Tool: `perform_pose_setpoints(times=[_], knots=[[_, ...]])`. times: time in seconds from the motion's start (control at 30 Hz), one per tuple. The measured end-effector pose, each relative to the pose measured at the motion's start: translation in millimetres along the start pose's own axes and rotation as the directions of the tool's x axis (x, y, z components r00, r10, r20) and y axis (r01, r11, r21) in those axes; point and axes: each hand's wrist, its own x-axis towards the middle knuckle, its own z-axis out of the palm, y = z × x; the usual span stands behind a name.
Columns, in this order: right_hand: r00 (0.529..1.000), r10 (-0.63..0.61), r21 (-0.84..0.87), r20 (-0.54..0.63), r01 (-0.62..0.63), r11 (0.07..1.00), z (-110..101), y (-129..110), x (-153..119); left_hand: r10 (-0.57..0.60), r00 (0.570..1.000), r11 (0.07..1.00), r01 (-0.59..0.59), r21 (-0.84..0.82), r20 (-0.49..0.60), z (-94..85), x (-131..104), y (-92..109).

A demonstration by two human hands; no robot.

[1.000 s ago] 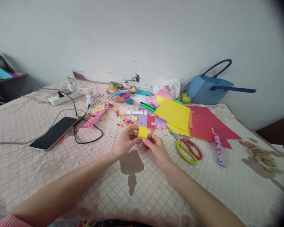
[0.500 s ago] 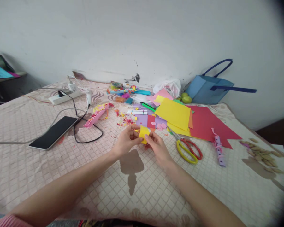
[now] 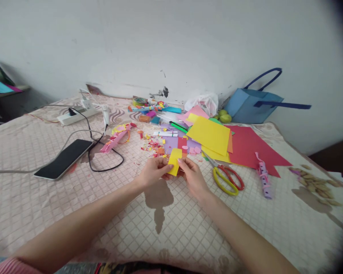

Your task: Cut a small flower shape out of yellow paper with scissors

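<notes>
Shows way more yellow paper (image 3: 175, 160) now, longer and flatter than that curved bit a second ago, tipped rightward up top. Has the right hand (image 3: 193, 177) pinching higher, by the edge. Holds the left hand (image 3: 152, 172) lower, uncovering an orange scrap (image 3: 161, 151).

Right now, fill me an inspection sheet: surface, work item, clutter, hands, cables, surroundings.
Surface: tablecloth, pale, diamond-patterned.
Work item: small yellow paper, held above the table.
Clutter: paper scraps beyond the hands; scissors to the right; flat black device to the left.
Hands: left hand pinches the paper; right hand at its right edge, grip partly hidden.
Cables: black cord loops right of the device; grey cord along its far side; touching hands, nothing seen.
Surroundings: wall with dark marks; blue bag, back right.
</notes>
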Motion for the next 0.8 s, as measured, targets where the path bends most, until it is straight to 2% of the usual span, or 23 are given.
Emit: perform_pose_setpoints(times=[0.17, 0.37, 0.57, 0.8], knots=[[1.000, 0.005, -0.001, 0.010, -0.005, 1.000, -2.1, -0.2, 1.0, -0.042, 0.999, 0.999, 0.042, 0.008, -0.010, 0.9, -0.2, 1.6], [0.998, -0.065, -0.034, -0.019, 0.064, 0.997, -4.0, 0.1, 1.6, -0.200, 0.970, 0.980, 0.200, 0.009, 0.139, 4.1, -3.4, 4.8], [0.994, -0.102, -0.068, -0.027, 0.100, 0.993, -1.2, -3.5, 0.1, -0.183, 0.975, 0.983, 0.182, 0.021, 0.124, 4.1, -5.2, 4.5], [0.994, -0.092, -0.033, -0.058, 0.090, 0.995, -3.9, -3.5, 2.7, -0.262, 0.957, 0.957, 0.274, -0.092, 0.127, 4.3, -5.2, 6.6]])
